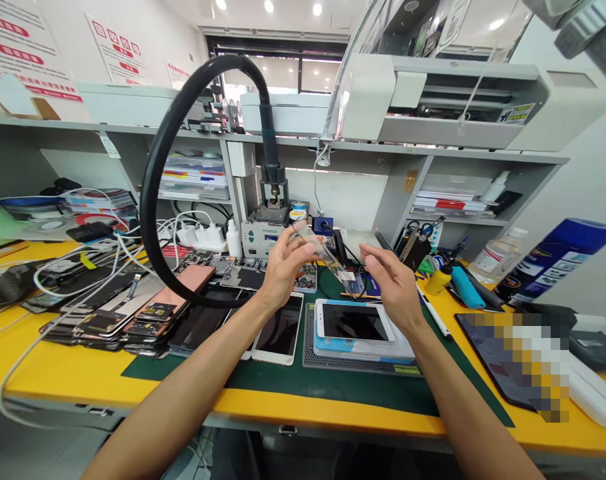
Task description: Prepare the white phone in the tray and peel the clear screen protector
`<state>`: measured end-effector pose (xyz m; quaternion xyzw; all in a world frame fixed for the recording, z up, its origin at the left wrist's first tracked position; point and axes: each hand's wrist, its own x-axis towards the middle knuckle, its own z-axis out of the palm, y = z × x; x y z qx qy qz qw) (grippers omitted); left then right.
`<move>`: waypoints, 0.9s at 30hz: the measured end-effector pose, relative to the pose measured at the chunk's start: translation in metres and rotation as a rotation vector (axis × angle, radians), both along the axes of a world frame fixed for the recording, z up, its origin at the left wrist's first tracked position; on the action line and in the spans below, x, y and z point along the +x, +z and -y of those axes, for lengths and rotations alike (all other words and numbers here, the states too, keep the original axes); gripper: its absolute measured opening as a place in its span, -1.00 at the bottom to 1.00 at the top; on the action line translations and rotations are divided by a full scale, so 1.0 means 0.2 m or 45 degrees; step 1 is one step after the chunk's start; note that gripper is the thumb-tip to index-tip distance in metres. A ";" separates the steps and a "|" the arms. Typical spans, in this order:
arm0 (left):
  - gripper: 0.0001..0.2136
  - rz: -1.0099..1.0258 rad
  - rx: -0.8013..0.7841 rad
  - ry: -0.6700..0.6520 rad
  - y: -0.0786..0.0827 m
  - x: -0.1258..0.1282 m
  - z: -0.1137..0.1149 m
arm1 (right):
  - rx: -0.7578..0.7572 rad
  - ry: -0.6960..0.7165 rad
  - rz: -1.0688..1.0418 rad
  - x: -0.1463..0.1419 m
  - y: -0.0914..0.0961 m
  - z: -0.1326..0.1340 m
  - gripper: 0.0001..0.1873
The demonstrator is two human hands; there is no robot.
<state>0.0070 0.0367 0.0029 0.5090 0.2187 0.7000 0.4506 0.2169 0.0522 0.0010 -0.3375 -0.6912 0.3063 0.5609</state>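
Observation:
My left hand (287, 265) is raised over the bench, fingers and thumb closed on one end of a clear thin sheet (327, 251). Whether the sheet is a film, glass or a cover I cannot tell. My right hand (393, 285) hovers to its right with fingers stretched out and thumb apart; no grip on the sheet shows. Below the hands lies a white phone (355, 323) with a dark screen, on a blue and white flat box (327, 348). Under that is a grey perforated pad (310, 357). Another white phone (281, 331) lies left of it.
A thick black hose (153, 160) loops up from a bench device (255, 233) on the left. Stacked phone parts (147, 317) and white cables fill the left side. A white pen (435, 310), a yellow bottle (437, 283), a blue spray can (557, 260) and a dark tablet (493, 360) are at right.

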 end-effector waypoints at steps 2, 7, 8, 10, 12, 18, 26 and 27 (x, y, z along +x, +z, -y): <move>-0.45 -0.018 -0.040 0.017 0.00 0.01 0.00 | 0.076 0.033 0.034 -0.02 -0.01 0.03 -0.60; -0.48 -0.109 -0.130 0.004 -0.02 0.04 0.02 | -0.125 0.289 0.030 -0.06 -0.02 0.06 -0.52; -0.49 -0.130 -0.127 -0.002 -0.03 0.05 0.02 | -0.158 0.325 0.033 -0.06 -0.02 0.06 -0.50; -0.52 -0.171 -0.087 -0.010 -0.05 0.06 0.02 | -0.190 0.355 0.039 -0.06 -0.03 0.07 -0.47; -0.53 -0.206 -0.013 -0.009 -0.06 0.06 0.02 | -0.179 0.337 0.049 -0.06 -0.03 0.07 -0.46; -0.48 -0.357 0.179 -0.016 -0.06 0.07 0.05 | 0.009 0.261 0.096 -0.06 -0.01 0.10 -0.49; -0.49 -0.267 0.345 -0.044 -0.01 0.08 0.09 | 0.324 0.195 0.153 -0.04 0.02 0.13 -0.51; -0.49 -0.250 0.357 -0.041 0.00 0.08 0.10 | 0.364 0.182 0.155 -0.04 0.03 0.13 -0.52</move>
